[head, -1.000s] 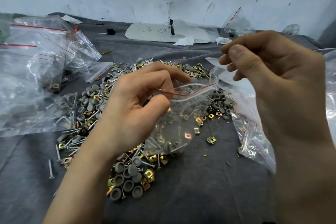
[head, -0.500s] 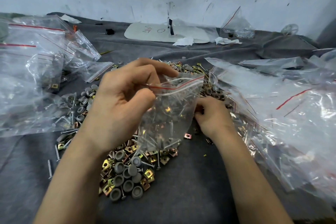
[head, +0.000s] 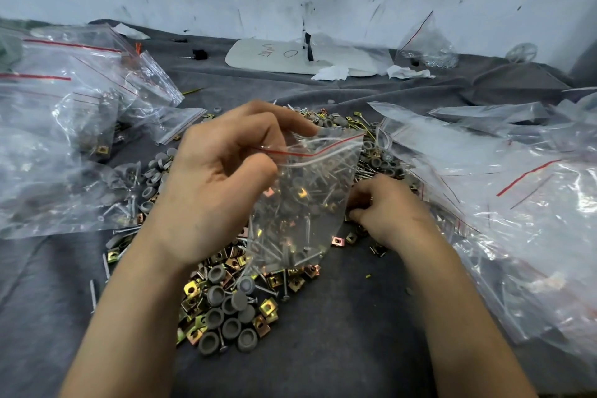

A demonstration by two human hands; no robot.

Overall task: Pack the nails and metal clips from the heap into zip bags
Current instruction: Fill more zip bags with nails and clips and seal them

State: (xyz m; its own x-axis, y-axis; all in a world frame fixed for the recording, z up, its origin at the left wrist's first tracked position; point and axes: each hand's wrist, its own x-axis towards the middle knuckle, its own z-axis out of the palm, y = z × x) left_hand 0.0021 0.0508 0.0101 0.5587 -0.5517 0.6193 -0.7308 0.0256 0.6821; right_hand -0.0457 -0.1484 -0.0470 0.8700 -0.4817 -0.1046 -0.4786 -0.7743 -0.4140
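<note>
Left hand [head: 213, 184] pinched the bag [head: 303, 203], right hand [head: 387, 207] curled in the heap [head: 226, 310], catch unseen; bag mouth needed holding wide.

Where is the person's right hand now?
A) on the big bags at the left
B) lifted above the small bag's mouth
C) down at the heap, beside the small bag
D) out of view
C: the right hand is low at the heap, fingers curled among the pieces, just right of the zip bag that the left hand pinches near its mouth.
</note>
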